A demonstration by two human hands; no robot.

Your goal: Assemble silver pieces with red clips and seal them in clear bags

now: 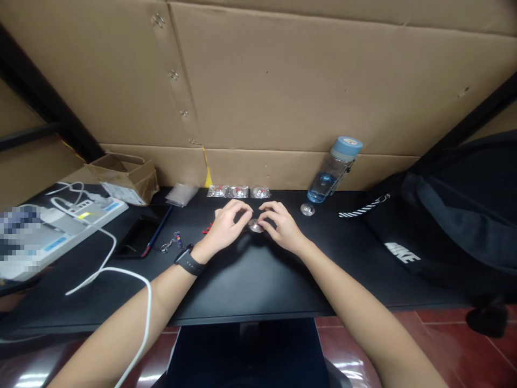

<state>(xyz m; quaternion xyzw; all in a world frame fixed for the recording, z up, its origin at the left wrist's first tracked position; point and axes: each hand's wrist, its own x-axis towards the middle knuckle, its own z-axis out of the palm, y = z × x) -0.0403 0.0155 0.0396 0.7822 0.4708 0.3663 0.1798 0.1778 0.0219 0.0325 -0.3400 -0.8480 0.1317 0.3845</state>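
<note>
A small round silvery disc (255, 226) is between my two hands, above the black table (250, 280). My right hand (280, 226) pinches its right edge with thumb and fingertips. My left hand (230, 226) is curled at its left side, the thumb and forefinger close to the edge; whether they grip anything is too small to tell. Small red pieces (207, 229) lie partly hidden beside my left hand. Behind my hands, packaged round discs (238, 192) lie in a row. Another silvery disc (307, 209) rests to the right, near the bottle.
A blue-capped bottle (329, 172) stands at the back right, beside a black backpack (436, 237). On the left are an open cardboard box (129, 175), a power strip (60, 237), a dark phone (141, 234), a keychain (173, 242) and a white cable (147, 307) crossing my left forearm.
</note>
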